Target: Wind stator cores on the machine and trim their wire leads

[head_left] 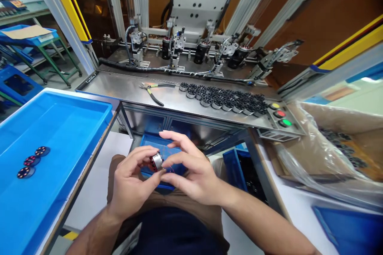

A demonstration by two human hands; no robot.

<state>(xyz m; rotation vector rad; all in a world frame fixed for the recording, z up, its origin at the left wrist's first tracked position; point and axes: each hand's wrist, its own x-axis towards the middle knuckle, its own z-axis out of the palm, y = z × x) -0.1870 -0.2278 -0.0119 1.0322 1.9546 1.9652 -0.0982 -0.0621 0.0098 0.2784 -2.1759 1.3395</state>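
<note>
My left hand [133, 179] is closed around a small motor stator [157, 161], a silver ring with dark red windings on the face turned left. It is held tilted between the thumb and fingers above my lap. My right hand [194, 171] is at the stator's right side, thumb and forefinger close together at thin wires [171, 168] trailing from it; its other fingers are raised and apart. The fingertips partly hide the stator and where the wires leave it.
Cutting pliers [154, 92] lie spread on the steel ledge beside several rows of black-and-silver stators [221, 99]. Three wound stators [32, 161] sit in the blue tray [60, 115] at left. Machine fixtures [179, 44] stand behind, push buttons [279, 114] and a plastic-lined box [290, 147] at right.
</note>
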